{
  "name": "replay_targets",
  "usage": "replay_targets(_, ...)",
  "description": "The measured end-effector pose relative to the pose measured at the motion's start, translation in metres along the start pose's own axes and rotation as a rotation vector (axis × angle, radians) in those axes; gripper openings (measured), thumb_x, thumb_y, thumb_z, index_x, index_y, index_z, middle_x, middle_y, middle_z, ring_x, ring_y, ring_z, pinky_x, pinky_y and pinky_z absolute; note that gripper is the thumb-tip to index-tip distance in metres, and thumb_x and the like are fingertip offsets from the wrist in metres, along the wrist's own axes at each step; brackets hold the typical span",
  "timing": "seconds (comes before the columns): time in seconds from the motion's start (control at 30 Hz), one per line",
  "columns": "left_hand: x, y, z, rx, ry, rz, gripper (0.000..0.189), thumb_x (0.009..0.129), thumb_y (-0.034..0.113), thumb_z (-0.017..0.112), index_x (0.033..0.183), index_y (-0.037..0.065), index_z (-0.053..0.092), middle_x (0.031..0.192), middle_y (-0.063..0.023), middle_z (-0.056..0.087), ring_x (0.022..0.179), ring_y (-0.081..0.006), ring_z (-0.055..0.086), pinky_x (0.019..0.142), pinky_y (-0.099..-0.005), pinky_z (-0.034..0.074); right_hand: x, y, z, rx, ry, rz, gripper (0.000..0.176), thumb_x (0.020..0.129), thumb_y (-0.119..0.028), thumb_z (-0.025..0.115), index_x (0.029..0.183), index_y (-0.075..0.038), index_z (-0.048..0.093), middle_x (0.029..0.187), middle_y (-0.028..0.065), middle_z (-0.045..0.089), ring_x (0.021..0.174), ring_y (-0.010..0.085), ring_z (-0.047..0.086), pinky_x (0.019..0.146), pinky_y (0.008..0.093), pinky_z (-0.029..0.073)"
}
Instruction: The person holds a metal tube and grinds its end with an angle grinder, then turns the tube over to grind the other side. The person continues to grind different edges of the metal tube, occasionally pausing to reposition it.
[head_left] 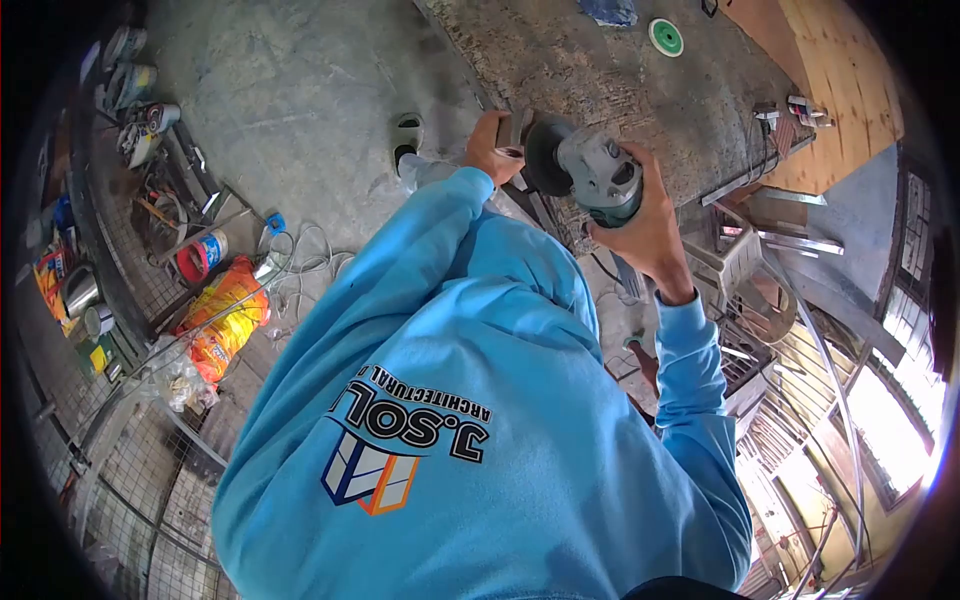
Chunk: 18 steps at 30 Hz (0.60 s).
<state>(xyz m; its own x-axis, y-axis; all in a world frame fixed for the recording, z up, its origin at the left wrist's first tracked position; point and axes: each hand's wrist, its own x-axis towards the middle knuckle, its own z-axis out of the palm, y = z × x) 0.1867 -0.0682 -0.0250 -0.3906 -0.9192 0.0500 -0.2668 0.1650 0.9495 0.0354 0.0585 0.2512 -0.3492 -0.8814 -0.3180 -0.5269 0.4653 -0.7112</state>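
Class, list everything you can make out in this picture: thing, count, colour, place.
Angle grinder: one, grey, in right hand
Grinder disc: one, dark, grinder's left end
Metal piece: one, greyish, in left hand
Worktable: one, grey, ahead
Round disc: one, green with pale rim, on worktable
Unclear item: one, blue, top edge of view
Wooden panel: one, tan, upper right
Chair: one, whitish, right
Bag: one, orange and yellow, floor at left
Bucket: one, red, beside bag
Cans: several, mixed, upper left
Cables: count unclear, pale, floor at left
Smaller clutter: too unclear to count
Sweatshirt: one, light blue, worn
Hands: two, bare, upper centre
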Motion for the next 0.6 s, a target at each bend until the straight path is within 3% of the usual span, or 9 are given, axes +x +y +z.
replay_targets(0.13,-0.001,0.008,-0.004,-0.045,-0.019,-0.055,0.062,0.067,0.015,0.087,0.122,0.009,0.059,0.116,-0.0200,0.065,0.107,-0.0443,0.065,0.091,-0.0477,0.055,-0.015,-0.007,-0.003,-0.020,-0.064,-0.065,0.092,0.063,-0.006,0.083,0.147,-0.013,0.045,0.124,0.0174,0.067,0.115,0.0319,0.069,0.102,0.0407,0.053)
replay_targets(0.2,0.000,0.003,-0.001,0.000,0.000,0.031,0.064,0.068,0.016,0.088,0.123,0.009,0.058,0.119,-0.0202,0.064,0.109,-0.0440,0.064,0.092,-0.0476,0.055,-0.014,-0.006,-0.004,-0.011,-0.071,-0.075,0.092,0.063,-0.006,0.082,0.146,-0.013,0.045,0.123,0.0172,0.067,0.114,0.0322,0.069,0.101,0.0406,0.053)
replay_targets(0.47,0.001,-0.001,0.002,0.004,-0.017,0.037,0.061,0.069,0.015,0.086,0.123,0.009,0.058,0.119,-0.0201,0.064,0.109,-0.0438,0.064,0.092,-0.0471,0.055,0.011,-0.003,-0.012,-0.044,-0.026,-0.101,0.090,0.063,-0.006,0.083,0.144,-0.013,0.046,0.121,0.0187,0.069,0.112,0.0338,0.070,0.100,0.0393,0.054)
replay_targets(0.53,0.003,-0.005,0.002,-0.005,-0.001,0.042,0.060,0.069,0.015,0.084,0.123,0.009,0.058,0.118,-0.0202,0.064,0.108,-0.0438,0.064,0.091,-0.0470,0.056,0.010,-0.003,-0.016,-0.121,-0.039,-0.159,0.088,0.064,-0.006,0.082,0.143,-0.014,0.046,0.113,0.0208,0.073,0.106,0.0431,0.073,0.093,0.0442,0.057)
replay_targets(0.6,0.003,-0.008,0.004,0.030,0.006,0.053,0.057,0.071,0.015,0.082,0.122,0.009,0.058,0.117,-0.0203,0.065,0.106,-0.0436,0.065,0.089,-0.0466,0.057,0.002,-0.005,-0.020,-0.130,-0.072,-0.167,0.088,0.063,-0.006,0.082,0.143,-0.014,0.045,0.113,0.0206,0.073,0.105,0.0431,0.073,0.093,0.0441,0.057)
